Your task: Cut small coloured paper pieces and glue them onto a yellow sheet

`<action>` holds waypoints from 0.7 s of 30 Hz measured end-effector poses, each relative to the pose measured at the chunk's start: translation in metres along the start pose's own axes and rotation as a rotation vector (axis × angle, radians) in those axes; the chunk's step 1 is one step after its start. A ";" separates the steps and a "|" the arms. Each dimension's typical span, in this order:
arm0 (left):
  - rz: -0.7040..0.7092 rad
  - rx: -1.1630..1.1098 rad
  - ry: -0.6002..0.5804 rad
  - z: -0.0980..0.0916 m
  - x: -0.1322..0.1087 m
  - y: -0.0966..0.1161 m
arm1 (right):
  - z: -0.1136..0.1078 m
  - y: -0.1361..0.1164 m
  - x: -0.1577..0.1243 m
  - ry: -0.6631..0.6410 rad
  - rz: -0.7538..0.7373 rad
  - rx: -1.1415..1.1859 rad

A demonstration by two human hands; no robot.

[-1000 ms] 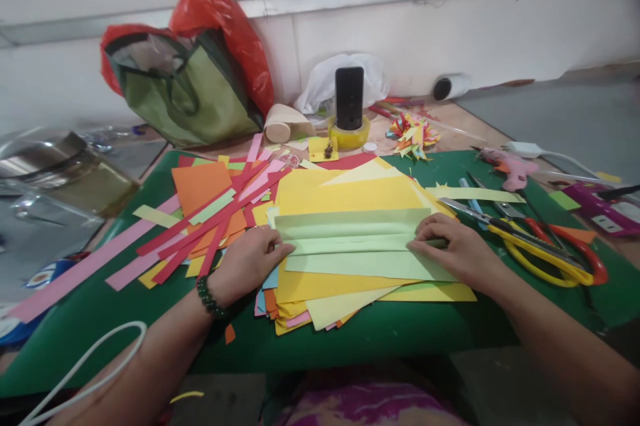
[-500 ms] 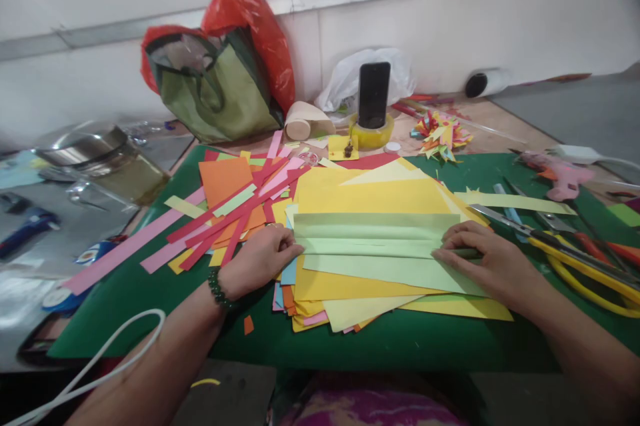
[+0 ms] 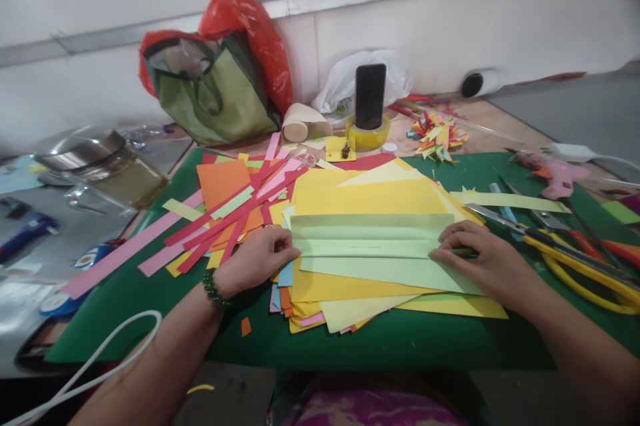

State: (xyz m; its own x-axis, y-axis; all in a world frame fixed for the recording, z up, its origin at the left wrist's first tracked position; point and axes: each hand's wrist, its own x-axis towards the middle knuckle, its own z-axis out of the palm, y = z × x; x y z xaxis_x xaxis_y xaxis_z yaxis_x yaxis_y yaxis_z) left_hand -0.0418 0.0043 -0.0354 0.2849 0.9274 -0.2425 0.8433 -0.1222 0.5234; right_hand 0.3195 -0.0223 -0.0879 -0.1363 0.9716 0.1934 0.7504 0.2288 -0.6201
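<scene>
A light green sheet of paper (image 3: 370, 229) with crosswise creases lies over a stack of yellow paper (image 3: 360, 193). At its left edge, my left hand (image 3: 265, 254) pinches the paper between thumb and fingers; a dark beaded bracelet (image 3: 216, 287) is on that wrist. My right hand (image 3: 465, 249) grips the right edge, thumb low and fingers curled, with a thin dark rod-like thing partly showing beneath the fingers. Another pale green sheet (image 3: 380, 273) lies beneath the creased one. Scissors with yellow handles (image 3: 565, 259) lie just right of my right hand.
Coloured paper strips (image 3: 235, 213) are heaped on the green mat (image 3: 165, 319) at left. Behind stand a green bag (image 3: 215, 93), a phone (image 3: 370, 96) on a tape roll (image 3: 373, 135), and a paper-strip bundle (image 3: 437, 136). A pink glue gun (image 3: 555, 176) lies right; a glass jug (image 3: 115, 166) left.
The whole view has shifted slightly. Both hands keep their hold on the light green sheet, and its position on the stack looks nearly the same.
</scene>
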 end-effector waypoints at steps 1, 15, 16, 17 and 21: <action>0.007 -0.002 -0.002 0.000 0.000 0.000 | 0.000 0.000 0.000 -0.002 -0.001 0.006; -0.013 0.016 -0.008 -0.001 -0.001 0.003 | 0.001 0.001 0.000 -0.001 -0.041 0.011; -0.019 0.017 -0.015 -0.002 0.000 0.004 | 0.001 0.002 0.000 -0.001 -0.040 0.008; -0.023 0.020 -0.023 -0.002 0.000 0.004 | 0.001 0.003 -0.001 0.001 -0.037 0.003; -0.020 0.060 -0.036 -0.003 0.001 0.004 | 0.000 0.003 -0.002 0.033 -0.007 -0.020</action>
State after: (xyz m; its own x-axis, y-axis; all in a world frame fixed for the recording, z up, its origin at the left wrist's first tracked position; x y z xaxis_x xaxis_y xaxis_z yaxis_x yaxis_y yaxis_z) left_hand -0.0391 0.0052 -0.0309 0.2829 0.9167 -0.2823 0.8745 -0.1257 0.4684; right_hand 0.3221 -0.0233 -0.0902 -0.1209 0.9673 0.2228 0.7623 0.2342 -0.6033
